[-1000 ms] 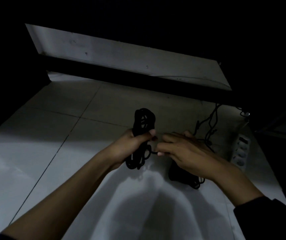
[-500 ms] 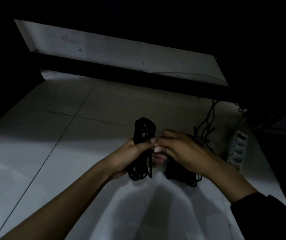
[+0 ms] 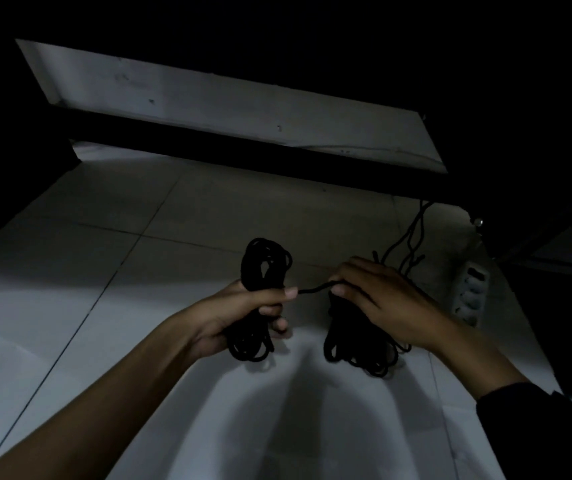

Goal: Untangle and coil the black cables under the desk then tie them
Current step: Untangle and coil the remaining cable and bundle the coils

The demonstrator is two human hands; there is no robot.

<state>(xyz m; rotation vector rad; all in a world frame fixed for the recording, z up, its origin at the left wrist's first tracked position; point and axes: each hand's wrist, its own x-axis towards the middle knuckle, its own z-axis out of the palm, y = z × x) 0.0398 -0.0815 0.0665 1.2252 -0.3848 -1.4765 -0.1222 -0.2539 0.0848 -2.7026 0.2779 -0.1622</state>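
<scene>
Item 1: coiled bundle (image 3: 264, 271) of black cable, upright, held at its waist by the left hand (image 3: 243, 311); fingers wrapped closed around it, thumb pressed across the front. Loops stand out above and below the fist. Position: centre of view

Item 2: loose strand (image 3: 314, 289), short, running from the left thumb toward 3 o'clock into the right hand (image 3: 381, 299); right fingers (image 3: 341, 289) pinch its end

Item 3: second bundle (image 3: 357, 351) of black cable, under and just behind the right hand, low over the tiled floor (image 3: 139, 271); whether the right palm also holds it cannot be told in the dim light

Item 4: thin cables (image 3: 412, 237) trailing toward 1 o'clock, beside a white power strip (image 3: 468, 289) at 3 o'clock

Item 5: pale underside of the worktop (image 3: 225, 109), at 12 o'clock

Step in hand, as judged: coiling done on the left bundle; tying begun, free end drawn out

Next move calls for: winding the strand around the bundle's waist under tension, left grip firm so the loops do not spill, then tucking the end
</scene>
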